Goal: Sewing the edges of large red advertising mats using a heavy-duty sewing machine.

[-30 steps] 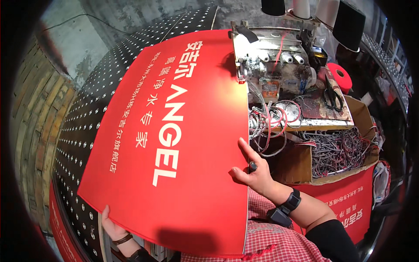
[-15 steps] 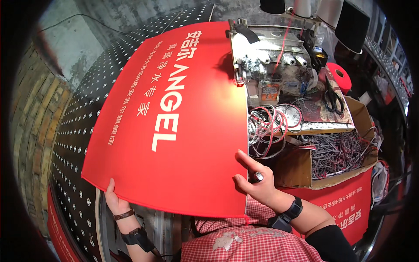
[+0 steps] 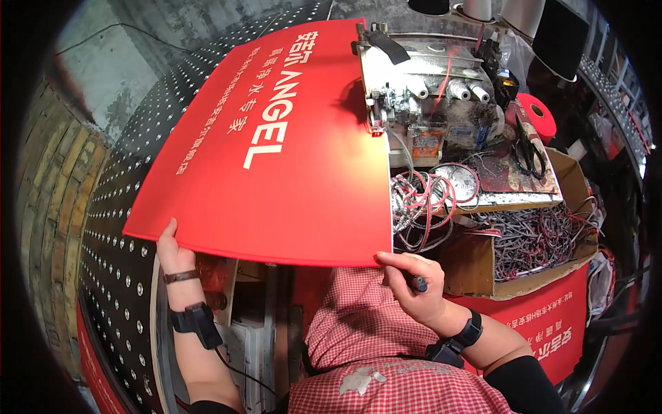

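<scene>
A large red mat [image 3: 296,200] with white lettering lies across the studded table, its right edge running under the head of a sewing machine [image 3: 427,83]. My left hand [image 3: 176,252] grips the mat's near left edge, thumb on top and fingers hidden beneath. At the near right corner, my right hand [image 3: 417,286] pinches the mat between thumb and index finger. A small dark cylindrical tool [image 3: 419,283] is tucked in the curled fingers of that same hand; most of it is hidden, so its kind is unclear.
The black table [image 3: 114,207] has rows of shiny studs. Right of the mat lie tangled trimmings [image 3: 427,200] and black scissors [image 3: 529,152]. A cardboard box [image 3: 476,265] holds grey and red strips, with another red mat [image 3: 552,317] below and a red thread spool [image 3: 536,117] behind.
The mat has slid away from me, under the machine. My left hand went forward with its edge, and my right hand closed from spread fingers onto the near corner.
</scene>
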`<state>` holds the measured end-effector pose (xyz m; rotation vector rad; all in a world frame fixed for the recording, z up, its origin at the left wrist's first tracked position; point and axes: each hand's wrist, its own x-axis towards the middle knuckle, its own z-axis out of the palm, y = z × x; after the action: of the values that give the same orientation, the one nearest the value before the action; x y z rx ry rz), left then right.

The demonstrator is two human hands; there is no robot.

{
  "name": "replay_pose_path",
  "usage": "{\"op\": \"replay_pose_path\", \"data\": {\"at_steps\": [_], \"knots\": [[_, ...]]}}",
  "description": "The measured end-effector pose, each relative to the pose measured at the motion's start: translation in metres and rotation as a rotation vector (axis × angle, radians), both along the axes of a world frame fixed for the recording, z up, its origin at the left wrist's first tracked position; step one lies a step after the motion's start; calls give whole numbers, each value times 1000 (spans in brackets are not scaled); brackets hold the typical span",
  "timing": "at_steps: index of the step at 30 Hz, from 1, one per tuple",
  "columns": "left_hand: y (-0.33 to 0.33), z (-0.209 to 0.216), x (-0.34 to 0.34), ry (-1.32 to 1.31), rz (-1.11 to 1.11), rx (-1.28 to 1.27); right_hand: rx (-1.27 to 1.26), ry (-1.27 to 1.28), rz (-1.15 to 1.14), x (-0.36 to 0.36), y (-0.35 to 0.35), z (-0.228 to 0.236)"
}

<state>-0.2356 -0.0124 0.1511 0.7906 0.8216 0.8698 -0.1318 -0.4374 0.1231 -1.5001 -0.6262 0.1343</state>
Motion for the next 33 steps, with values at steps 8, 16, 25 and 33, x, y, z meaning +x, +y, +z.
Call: {"op": "replay_pose_path", "data": {"at_steps": [8,16,25,33], "knots": [[19,5,70,71,35,85,-56,-24,-220,28,6,3],[47,-7,149,99,89,61,-642,-302,-529,72,2,-19],[81,-22,220,128,168,70,-1041,-274,-581,117,-49,-36],[155,-22,205,93,150,4,-1367,-346,-1036,163,-242,3]]}}
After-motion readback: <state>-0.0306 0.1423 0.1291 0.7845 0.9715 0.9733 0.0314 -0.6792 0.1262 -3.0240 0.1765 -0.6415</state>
